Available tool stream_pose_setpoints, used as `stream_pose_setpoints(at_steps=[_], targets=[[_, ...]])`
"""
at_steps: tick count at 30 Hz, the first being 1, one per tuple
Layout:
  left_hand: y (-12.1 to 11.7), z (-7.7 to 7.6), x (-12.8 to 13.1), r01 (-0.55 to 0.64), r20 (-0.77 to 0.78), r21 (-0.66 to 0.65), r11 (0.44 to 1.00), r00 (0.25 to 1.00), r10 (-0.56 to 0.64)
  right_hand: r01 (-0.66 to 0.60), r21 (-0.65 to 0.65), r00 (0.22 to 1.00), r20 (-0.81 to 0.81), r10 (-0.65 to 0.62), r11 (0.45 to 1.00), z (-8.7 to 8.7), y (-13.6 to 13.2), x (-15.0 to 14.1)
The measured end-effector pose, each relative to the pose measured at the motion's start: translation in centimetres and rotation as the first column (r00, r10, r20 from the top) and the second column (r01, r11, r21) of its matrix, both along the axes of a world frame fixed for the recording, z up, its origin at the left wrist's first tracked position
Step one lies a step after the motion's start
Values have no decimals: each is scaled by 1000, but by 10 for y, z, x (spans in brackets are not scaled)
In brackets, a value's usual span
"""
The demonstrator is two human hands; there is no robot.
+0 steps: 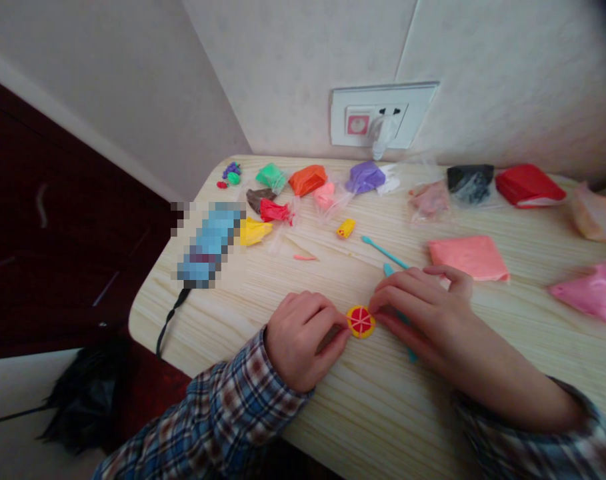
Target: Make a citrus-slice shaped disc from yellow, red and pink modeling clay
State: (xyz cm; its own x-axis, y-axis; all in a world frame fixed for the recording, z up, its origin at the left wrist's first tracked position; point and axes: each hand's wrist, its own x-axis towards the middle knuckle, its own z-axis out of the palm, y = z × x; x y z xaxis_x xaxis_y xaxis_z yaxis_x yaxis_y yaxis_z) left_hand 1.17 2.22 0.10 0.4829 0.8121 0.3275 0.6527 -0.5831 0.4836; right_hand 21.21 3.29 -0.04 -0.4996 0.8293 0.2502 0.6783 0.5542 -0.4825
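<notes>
A small round clay disc [361, 323], red in the middle with a yellow rim and pale pink strips crossing it like spokes, lies near the table's front. My left hand [307, 340] pinches its left edge between thumb and fingertips. From the other side, my right hand [423, 313] has its closed fingertips on the disc's right edge. Beneath my right hand lies a blue modelling tool [389, 269], partly hidden. Just beyond it is a second, thinner blue tool [385, 251]. A thin pink clay strip [305, 257] and a short yellow clay roll [346, 229] sit farther back.
Bags of clay line the back: green [271, 176], orange [307, 180], purple [365, 177], black [470, 181] and red [530, 186]. A salmon clay block [469, 258] lies at right. A blurred-out device [210, 243] with a black cable is left. A plugged wall socket [383, 117] is behind.
</notes>
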Motion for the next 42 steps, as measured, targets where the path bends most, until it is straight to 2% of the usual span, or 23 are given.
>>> stream_pose_setpoints(at_steps=[19,27,32,42], targets=[[0,0,-1,-30,30,-116,993,999,33,42,-18,999,30,-41,999,5,0,5],[5,3,-4,-36,151,-277,960,985,81,33,-25,998,53,-32,999,4,0,4],[9,6,-3,-28,164,-364,931,982,93,29,-40,998,56,-27,999,5,0,4],[6,1,-4,11,95,-262,965,995,14,-9,-33,1000,6,9,999,5,-2,-3]])
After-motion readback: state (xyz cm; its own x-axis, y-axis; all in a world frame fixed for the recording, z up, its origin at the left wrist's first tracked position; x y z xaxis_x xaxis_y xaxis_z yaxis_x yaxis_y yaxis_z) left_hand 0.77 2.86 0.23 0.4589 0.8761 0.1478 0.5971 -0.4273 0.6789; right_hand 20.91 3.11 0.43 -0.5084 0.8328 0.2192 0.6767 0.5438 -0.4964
